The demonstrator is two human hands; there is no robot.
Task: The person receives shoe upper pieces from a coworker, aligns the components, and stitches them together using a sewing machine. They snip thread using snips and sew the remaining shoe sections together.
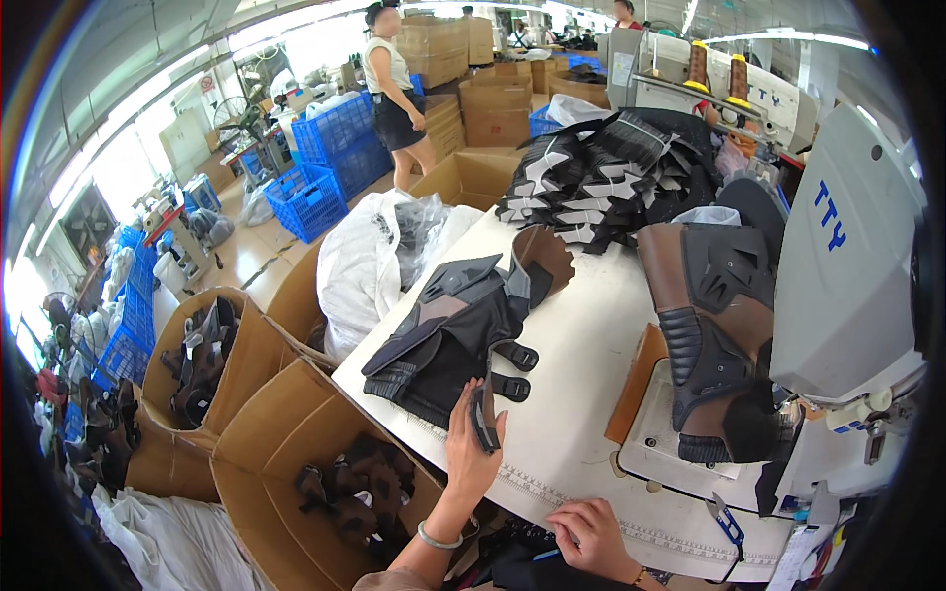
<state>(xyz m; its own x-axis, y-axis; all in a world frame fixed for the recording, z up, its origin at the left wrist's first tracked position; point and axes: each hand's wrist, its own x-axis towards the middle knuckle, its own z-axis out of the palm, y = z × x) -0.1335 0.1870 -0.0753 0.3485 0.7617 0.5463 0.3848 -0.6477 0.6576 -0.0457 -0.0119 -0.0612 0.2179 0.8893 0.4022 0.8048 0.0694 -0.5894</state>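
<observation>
Reaching over the table (562, 414), the left hand (468, 453) keeps its fingers straight and together, a dark flap (482, 419) of the upper (434, 330) between them and the thumb; whether it pinches the flap, I cannot tell. The right hand (598, 537) is loosely curled near the table's edge, with nothing visible in it. The upper lies on the table just beyond the left hand, its buckles (512, 387) attached, so it looks part-made: panels joined, but the shape not closed. To the right, beside the machine (852, 305), a boot (729, 276) stands upright and seems further along. Farther back, a large pile (611, 167) of dark pieces suggests much work left; more pieces lie in the near box (261, 468).
</observation>
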